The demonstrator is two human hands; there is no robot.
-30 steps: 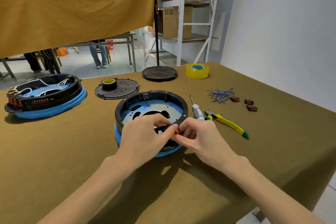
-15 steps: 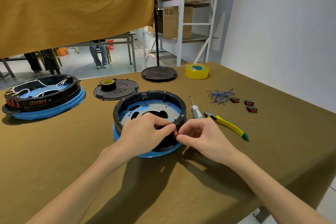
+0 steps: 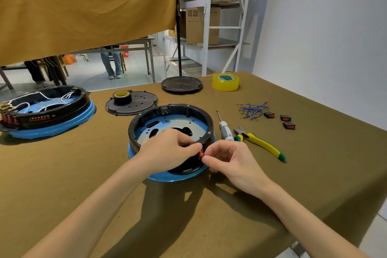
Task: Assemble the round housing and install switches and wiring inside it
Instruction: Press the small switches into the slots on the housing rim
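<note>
On the tabletop [image 3: 62,174] just in front of me, my left hand [image 3: 167,151] curls over the near rim of the round housing [image 3: 170,132] to steady it while my right hand [image 3: 227,160] pinches a small red switch [image 3: 201,154] against its outer wall, apparently to seat it

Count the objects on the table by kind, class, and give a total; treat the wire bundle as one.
Housings: 2
Lids: 2
Tape rolls: 2
Loose switches: 3
Held switch: 1
Screwdriver: 1
Pliers: 1
Wire bundle: 1
Total: 13
</note>
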